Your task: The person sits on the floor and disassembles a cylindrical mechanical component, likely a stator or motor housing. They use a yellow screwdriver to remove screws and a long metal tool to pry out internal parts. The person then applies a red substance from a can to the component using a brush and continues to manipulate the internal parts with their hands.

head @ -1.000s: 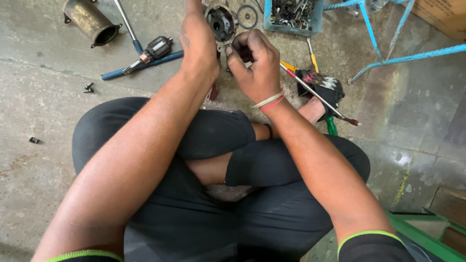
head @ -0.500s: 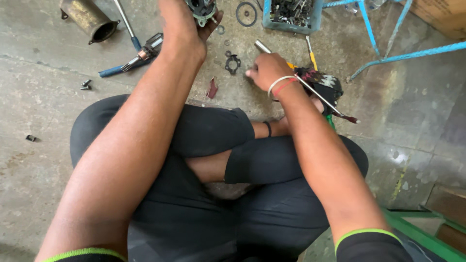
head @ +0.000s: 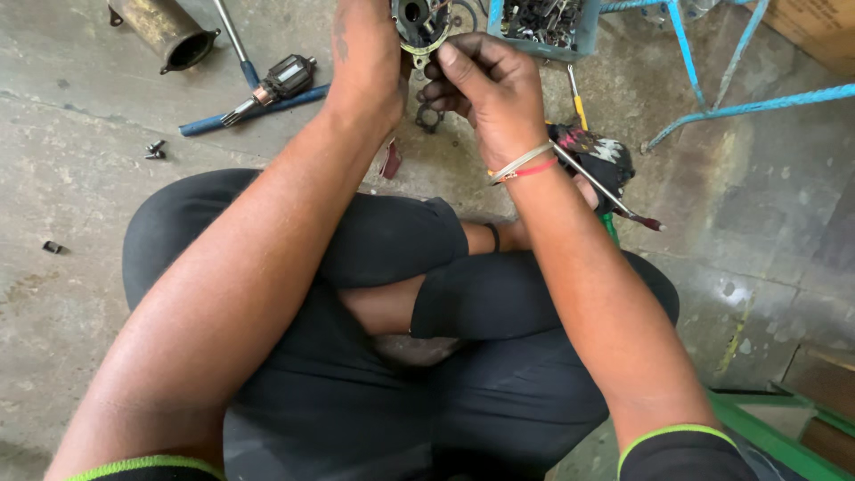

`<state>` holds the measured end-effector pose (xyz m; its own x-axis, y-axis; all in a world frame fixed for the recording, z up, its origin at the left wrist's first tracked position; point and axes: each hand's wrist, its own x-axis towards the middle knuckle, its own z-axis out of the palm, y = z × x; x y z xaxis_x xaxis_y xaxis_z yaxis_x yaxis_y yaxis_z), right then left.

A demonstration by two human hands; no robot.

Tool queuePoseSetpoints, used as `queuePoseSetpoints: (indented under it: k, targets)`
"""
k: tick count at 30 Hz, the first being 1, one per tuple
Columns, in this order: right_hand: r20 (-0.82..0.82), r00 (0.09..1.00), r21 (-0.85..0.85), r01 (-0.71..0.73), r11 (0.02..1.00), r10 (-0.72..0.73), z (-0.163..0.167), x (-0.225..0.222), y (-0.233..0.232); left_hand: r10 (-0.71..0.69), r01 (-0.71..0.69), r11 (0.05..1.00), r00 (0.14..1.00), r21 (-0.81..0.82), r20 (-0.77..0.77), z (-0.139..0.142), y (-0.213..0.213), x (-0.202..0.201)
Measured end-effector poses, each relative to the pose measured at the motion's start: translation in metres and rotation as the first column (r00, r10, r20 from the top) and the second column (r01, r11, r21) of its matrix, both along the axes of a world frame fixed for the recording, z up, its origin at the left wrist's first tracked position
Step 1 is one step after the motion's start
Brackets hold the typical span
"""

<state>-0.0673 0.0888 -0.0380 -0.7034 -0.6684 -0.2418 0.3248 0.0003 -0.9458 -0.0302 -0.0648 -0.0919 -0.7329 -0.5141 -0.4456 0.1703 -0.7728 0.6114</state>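
I sit cross-legged on a concrete floor. My left hand (head: 370,58) holds a round metal motor end plate (head: 419,22) at the top edge of the head view. My right hand (head: 481,89) meets it from the right, its fingertips pinching at the plate's lower rim (head: 429,61); what they pinch is too small to tell. A small dark metal bracket (head: 429,118) lies on the floor just below both hands. Bands circle my right wrist.
A motor armature (head: 278,82) rests on a blue-handled tool (head: 254,105) at upper left, beside a rusty metal cylinder housing (head: 165,31). A blue bin of small parts (head: 543,27) stands at the top. A screwdriver (head: 606,191), blue metal frame (head: 712,98), loose screws (head: 155,150).
My right hand rose from the floor near the screwdriver back up to the plate. My left hand kept holding the plate at the top.
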Motion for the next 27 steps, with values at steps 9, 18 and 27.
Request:
queuePoseSetpoints:
  k: [9, 18, 27]
  targets:
    - [0.031, 0.994, 0.061, 0.101, 0.993, -0.103, 0.005, 0.004, 0.002, 0.032, -0.054, 0.823, 0.998, -0.566, -0.049, -0.007, 0.011, 0.007]
    - [-0.775, 0.631, 0.195, 0.169, 0.966, 0.047, 0.035, -0.001, -0.002, -0.077, 0.150, 0.836, 0.984, -0.527, 0.158, -0.006, 0.012, 0.005]
    - [-0.899, 0.427, 0.152, 0.096, 0.984, 0.098, 0.050, 0.000, 0.001, -0.277, 0.294, 0.752, 0.953, -0.589, 0.122, -0.002, 0.010, 0.007]
